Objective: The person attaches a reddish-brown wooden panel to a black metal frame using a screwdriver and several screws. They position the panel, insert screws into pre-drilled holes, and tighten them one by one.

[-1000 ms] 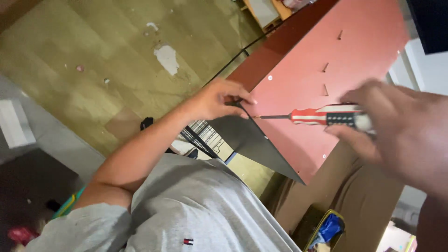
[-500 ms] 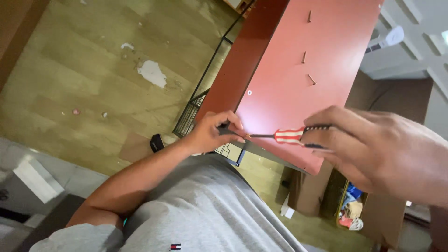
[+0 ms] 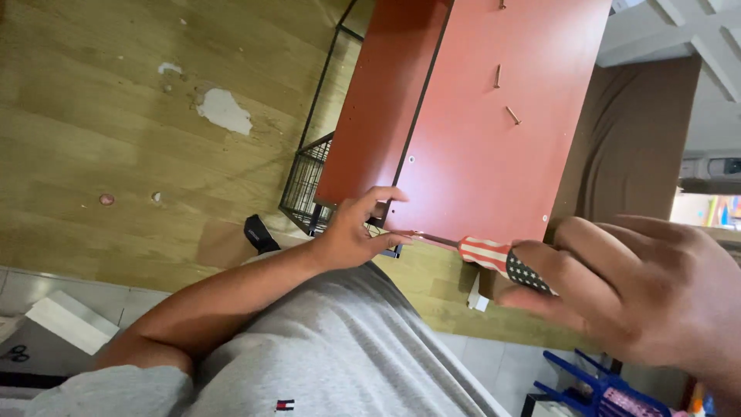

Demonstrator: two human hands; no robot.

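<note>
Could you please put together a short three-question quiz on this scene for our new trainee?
1. True or false: the right hand grips the striped screwdriver by its handle.
2. What does the left hand touch? A) the wire basket B) the red panel's lower corner C) the floor
3. Fill in: two loose ____ lie on the red panel.

Key: 1 true; 2 B; 3 screws.
</note>
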